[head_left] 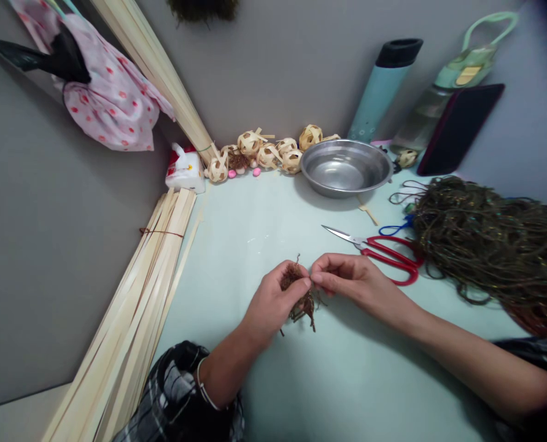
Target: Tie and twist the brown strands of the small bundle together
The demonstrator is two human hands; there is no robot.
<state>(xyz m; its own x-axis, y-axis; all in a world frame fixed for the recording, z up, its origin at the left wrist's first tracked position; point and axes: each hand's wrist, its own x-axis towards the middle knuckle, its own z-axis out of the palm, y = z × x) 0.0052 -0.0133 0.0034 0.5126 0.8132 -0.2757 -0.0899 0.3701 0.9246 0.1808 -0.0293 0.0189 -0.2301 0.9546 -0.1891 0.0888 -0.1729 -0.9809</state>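
My left hand [273, 298] is closed around a small, shaggy brown bundle of knotted cord [307, 306], held just above the pale tabletop. Loose ends stick out above and below my fingers. My right hand [347, 276] meets it from the right, thumb and forefinger pinched beside the left thumb tip. What lies in that pinch, perhaps a strand end, is too small to make out. Scissors with red handles [393, 255] lie just beyond my right hand, blades pointing left. To the right spreads a large tangled heap of dark cord [494, 239].
A steel bowl [347, 169] stands at the back, beside several woven strip balls [268, 153]. Behind it are a blue tumbler [384, 92], a clear bottle [423, 113] and a phone [461, 129]. Bundled pale strips [135, 294] line the left, near a tissue pack [184, 172].
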